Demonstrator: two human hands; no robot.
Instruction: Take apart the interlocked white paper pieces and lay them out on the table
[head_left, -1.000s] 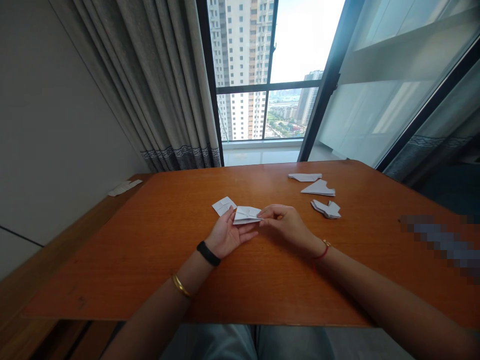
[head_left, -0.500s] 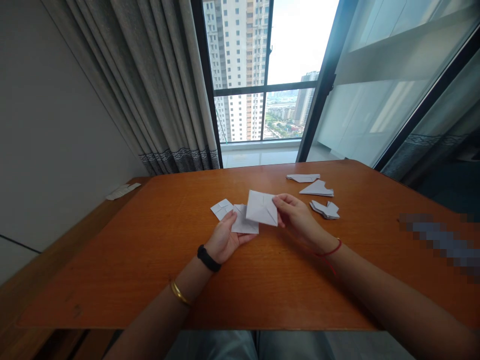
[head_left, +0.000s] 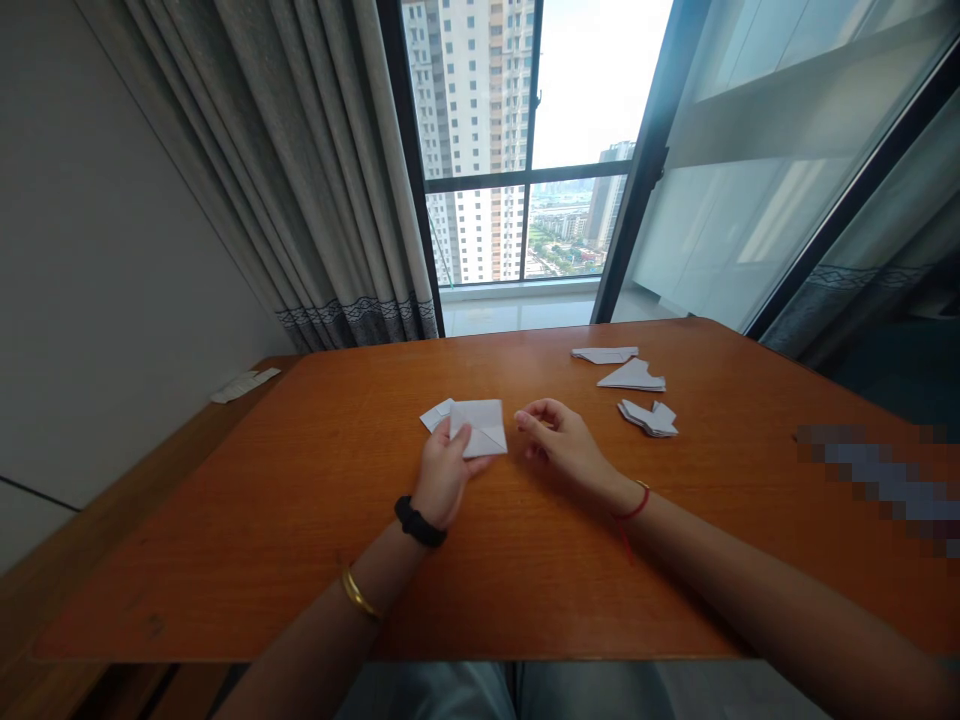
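Observation:
My left hand (head_left: 444, 475) is closed on a folded white paper square (head_left: 484, 425), with the thumb on top and fingers underneath. In the earlier picture two squares were at this hand; how many lie stacked now I cannot tell. Behind it, partly hidden, another folded paper (head_left: 436, 414) rests on the table. Just right of the held square is my right hand (head_left: 559, 440), fingers loosely curled and a small gap from the paper, holding nothing that I can see.
On the wooden table (head_left: 300, 520), to the right, lie a long folded paper (head_left: 604, 355), a pointed folded paper (head_left: 634, 375) and a thick notched paper bundle (head_left: 649, 418). Paper strips (head_left: 244, 385) lie at the far left ledge. A blurred patch covers the right side.
The paper square from my right hand now lies in my left hand, over the one there. My right hand has let go and drawn slightly left and down.

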